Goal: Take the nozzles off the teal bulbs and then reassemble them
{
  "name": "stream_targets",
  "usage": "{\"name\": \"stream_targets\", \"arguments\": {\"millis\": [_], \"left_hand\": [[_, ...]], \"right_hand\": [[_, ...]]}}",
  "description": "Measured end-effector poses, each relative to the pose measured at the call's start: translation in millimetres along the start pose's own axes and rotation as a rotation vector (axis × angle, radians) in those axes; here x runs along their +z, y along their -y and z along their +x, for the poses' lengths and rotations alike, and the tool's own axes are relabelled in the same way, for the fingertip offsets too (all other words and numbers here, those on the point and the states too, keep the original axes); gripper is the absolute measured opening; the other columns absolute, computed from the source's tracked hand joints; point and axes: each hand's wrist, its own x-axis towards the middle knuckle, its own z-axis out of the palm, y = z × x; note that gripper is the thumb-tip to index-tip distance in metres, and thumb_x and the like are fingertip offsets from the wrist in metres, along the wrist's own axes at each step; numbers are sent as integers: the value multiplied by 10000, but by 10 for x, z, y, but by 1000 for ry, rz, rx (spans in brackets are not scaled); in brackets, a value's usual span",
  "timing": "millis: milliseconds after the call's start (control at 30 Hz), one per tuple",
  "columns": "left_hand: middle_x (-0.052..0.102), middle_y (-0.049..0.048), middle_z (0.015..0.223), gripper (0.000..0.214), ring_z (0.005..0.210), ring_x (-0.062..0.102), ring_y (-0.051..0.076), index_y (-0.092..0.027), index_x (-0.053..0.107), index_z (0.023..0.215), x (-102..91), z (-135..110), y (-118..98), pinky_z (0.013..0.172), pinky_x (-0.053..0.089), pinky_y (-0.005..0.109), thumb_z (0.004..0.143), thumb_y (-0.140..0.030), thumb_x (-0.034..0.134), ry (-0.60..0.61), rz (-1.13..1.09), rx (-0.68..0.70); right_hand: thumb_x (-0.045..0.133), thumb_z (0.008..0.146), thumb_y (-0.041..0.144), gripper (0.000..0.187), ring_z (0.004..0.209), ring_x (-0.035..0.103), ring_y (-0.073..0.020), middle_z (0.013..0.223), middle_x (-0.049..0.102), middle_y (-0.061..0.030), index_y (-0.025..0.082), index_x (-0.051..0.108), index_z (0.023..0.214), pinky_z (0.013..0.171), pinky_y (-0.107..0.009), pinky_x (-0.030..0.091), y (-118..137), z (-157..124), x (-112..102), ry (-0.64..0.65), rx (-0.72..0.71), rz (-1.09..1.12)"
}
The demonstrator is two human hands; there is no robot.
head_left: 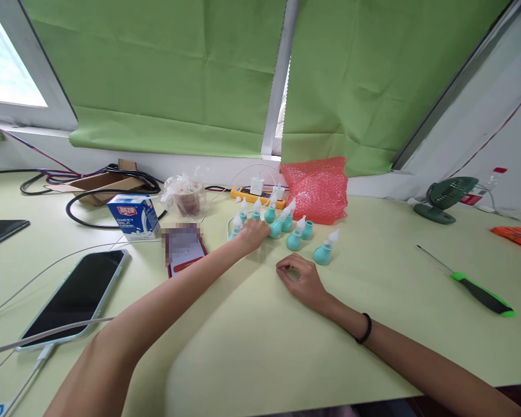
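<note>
Several teal bulb syringes with clear pointed tips are grouped at the middle of the table. My left hand (256, 233) reaches in among them, its fingers closed around a tilted bulb syringe (276, 227) whose tip leans up and right. Part of that bulb is hidden by the fingers. My right hand (303, 278) rests on the table just in front of the group, thumb and fingertips meeting in a ring with nothing visible in it. Closest to it stands a bulb syringe (323, 253), upright at the group's right end. A teal bulb (307, 230) without a tip stands behind.
Red bubble wrap (316, 191) and a yellow power strip (243, 193) lie at the back. To the left are a milk carton (134, 216), a bagged pot (188, 200), a red-edged phone (184, 249) and a cabled phone (76, 295). A screwdriver (477, 292) and a fan (449, 197) sit right.
</note>
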Motion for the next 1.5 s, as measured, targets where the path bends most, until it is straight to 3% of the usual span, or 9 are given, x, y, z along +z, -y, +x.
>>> {"name": "stream_targets", "arguments": {"millis": [333,533,600,767,1000,1300,1400,1500], "left_hand": [[593,142,947,372,902,554,267,-117,478,1066,26,127,-65,689,428,346,707,-27,518,18,-64,-42],[537,67,1002,243,874,537,169,-121,504,1008,11,165,-77,738,458,364,812,-262,472,113,-86,-90],[541,72,1000,220,885,536,177,-112,514,988,-20,131,-102,743,456,367,805,-229,483,98,-107,-93],[596,134,912,259,863,565,268,-90,567,886,-126,-100,-187,678,453,351,653,12,517,0,-216,-30],[622,10,769,312,770,586,166,-186,555,945,-16,-468,-230,625,442,220,645,-103,533,-102,-508,60],[628,22,798,372,619,593,117,-165,466,1084,249,-867,-164,540,458,206,715,-213,486,-160,-842,-122],[612,28,840,284,643,583,116,-173,518,996,295,-970,-186,565,471,220,720,-171,450,-232,-971,-169],[604,33,821,245,710,565,124,-163,587,822,315,-1067,-223,615,468,228,719,-97,374,-286,-962,-124]], "right_hand": [[492,700,110,111,617,520,-152,643,591,-22,189,568,686,585,-284,452,-8,3,5,-1,-4,2],[495,700,111,106,608,516,-151,639,591,-23,185,570,686,580,-287,450,-3,3,3,-2,-6,-1],[495,700,113,107,608,518,-151,639,591,-23,187,571,689,576,-286,450,-6,2,3,-6,-9,1],[502,693,123,89,608,523,-144,665,583,-25,187,563,704,574,-277,447,2,1,-2,-69,-6,27],[484,692,131,66,577,486,-118,674,529,-11,184,512,720,553,-257,438,58,-25,-21,-124,59,137],[546,702,178,94,536,529,-119,633,607,-24,171,626,752,509,-243,453,56,-34,6,114,102,218],[553,702,194,103,584,560,-129,682,631,-34,171,647,738,539,-248,473,52,-28,1,168,147,289],[582,675,210,110,609,574,-132,698,638,-33,161,652,745,560,-251,490,9,-17,6,218,226,381]]}}
